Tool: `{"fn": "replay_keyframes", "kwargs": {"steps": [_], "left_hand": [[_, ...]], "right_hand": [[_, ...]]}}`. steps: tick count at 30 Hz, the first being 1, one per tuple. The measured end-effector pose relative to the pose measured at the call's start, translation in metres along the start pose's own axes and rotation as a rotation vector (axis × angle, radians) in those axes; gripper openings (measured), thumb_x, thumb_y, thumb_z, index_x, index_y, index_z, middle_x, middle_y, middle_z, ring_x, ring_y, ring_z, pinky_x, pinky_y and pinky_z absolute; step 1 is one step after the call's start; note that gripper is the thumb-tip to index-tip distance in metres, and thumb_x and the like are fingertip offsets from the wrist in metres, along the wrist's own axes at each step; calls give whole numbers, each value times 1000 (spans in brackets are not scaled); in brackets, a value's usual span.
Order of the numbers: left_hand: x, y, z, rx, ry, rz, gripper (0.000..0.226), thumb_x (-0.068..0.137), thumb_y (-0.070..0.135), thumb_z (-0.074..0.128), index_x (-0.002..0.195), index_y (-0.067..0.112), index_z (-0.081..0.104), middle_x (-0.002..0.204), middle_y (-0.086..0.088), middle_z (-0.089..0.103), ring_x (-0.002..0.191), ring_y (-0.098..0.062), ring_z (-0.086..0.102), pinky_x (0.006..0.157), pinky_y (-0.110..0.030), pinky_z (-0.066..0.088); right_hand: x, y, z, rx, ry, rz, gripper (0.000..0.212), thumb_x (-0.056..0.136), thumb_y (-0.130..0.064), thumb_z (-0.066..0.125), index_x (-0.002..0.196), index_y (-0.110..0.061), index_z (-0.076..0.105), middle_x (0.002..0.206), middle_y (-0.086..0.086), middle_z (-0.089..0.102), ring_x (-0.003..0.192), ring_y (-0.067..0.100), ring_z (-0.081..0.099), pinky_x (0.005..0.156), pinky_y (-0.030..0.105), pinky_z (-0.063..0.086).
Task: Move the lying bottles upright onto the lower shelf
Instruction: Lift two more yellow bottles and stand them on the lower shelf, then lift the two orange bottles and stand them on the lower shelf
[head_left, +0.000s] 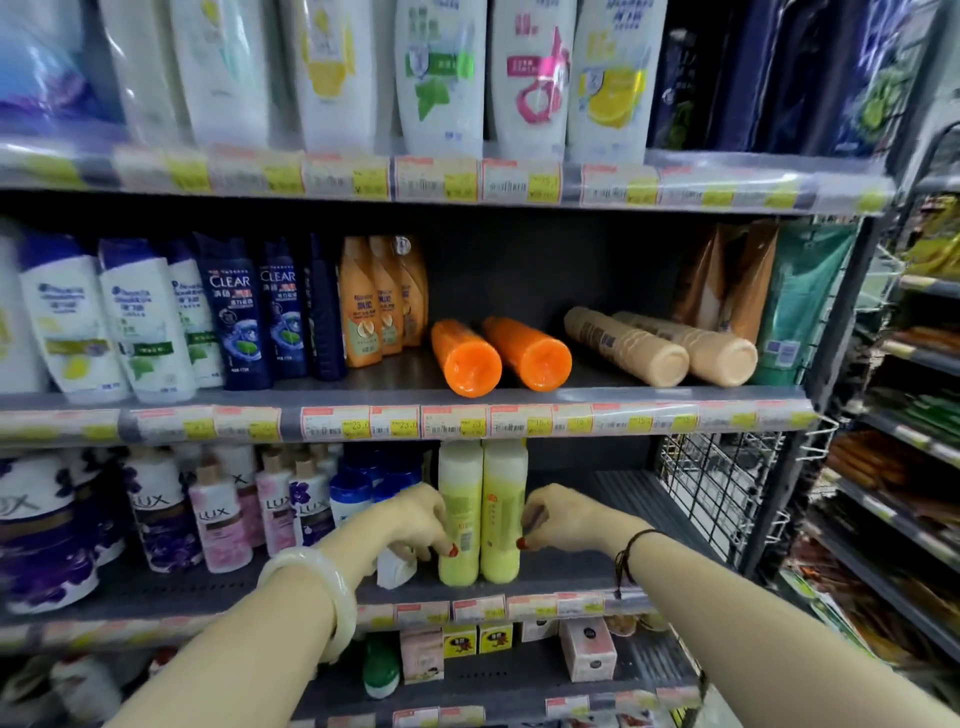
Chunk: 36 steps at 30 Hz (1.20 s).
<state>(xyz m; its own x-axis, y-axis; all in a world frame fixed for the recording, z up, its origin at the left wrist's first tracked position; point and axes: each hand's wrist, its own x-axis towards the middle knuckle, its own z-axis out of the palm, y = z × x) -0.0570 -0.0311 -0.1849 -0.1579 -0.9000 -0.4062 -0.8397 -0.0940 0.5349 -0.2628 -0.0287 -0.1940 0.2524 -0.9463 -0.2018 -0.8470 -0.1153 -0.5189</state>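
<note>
Frame centre-bottom: left hand (415, 522) grips left yellow bottle (460, 512), right hand (563, 519) grips right yellow bottle (503, 512). Advise: seat bases flat before release.

The shelf edge hides the yellow bottles' (480, 514) tops, above both hands. Price tags (478, 609) below the hands blur unreadably.

The middle shelf (395, 384) carries white shampoo bottles (109, 322), dark blue Clear bottles (239, 317) and small orange bottles (374, 306) standing upright at the left; two orange bottles (498, 353) and two beige bottles (660, 345) lie on their sides toward the right, with what may be brown pouches (727, 280) behind. The lower shelf (566, 571) holds Lux bottles (218, 514) at the left and two pale yellow bottles (480, 514) standing upright side by side, touching, near its front edge
</note>
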Motion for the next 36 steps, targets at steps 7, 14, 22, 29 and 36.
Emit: {"fn": "replay_keyframes", "kwargs": {"steps": [7, 14, 22, 29, 36], "left_hand": [[-47, 23, -15, 33, 84, 115, 35, 81, 5, 67, 115, 4, 59, 117, -17, 62, 101, -29, 64, 81, -40, 55], [-79, 53, -39, 81, 128, 234, 40, 78, 13, 71, 116, 7, 59, 108, -10, 62, 79, -16, 56, 70, -34, 54], [-99, 93, -83, 144, 295, 342, 34, 74, 16, 74, 106, 12, 65, 100, -4, 64, 81, -15, 60, 59, -23, 51], [-95, 110, -117, 163, 389, 338, 30, 73, 14, 75, 101, 14, 63, 97, -7, 61, 76, -17, 57, 53, -23, 46], [-80, 116, -136, 185, 430, 299, 47, 74, 14, 75, 118, 14, 57, 104, -5, 52, 80, -19, 56, 54, -24, 47]], "right_hand": [[-37, -28, -16, -67, 21, -44, 42, 76, -19, 72, 114, -6, 59, 116, 12, 63, 95, 22, 57, 77, 27, 44], [-71, -60, -51, -118, 111, -119, 46, 76, -18, 73, 118, -7, 58, 113, 11, 64, 102, 26, 61, 88, 36, 51], [-87, -91, -107, -218, 349, -213, 43, 74, -22, 73, 115, -11, 61, 114, 8, 63, 98, 23, 60, 79, 30, 49], [-71, -97, -139, -178, 427, -251, 43, 74, -19, 70, 114, -11, 59, 109, 6, 60, 85, 17, 54, 65, 23, 41], [-46, -90, -160, -205, 438, -239, 55, 74, -17, 71, 126, -13, 51, 122, 10, 57, 107, 25, 55, 79, 27, 44]]}}
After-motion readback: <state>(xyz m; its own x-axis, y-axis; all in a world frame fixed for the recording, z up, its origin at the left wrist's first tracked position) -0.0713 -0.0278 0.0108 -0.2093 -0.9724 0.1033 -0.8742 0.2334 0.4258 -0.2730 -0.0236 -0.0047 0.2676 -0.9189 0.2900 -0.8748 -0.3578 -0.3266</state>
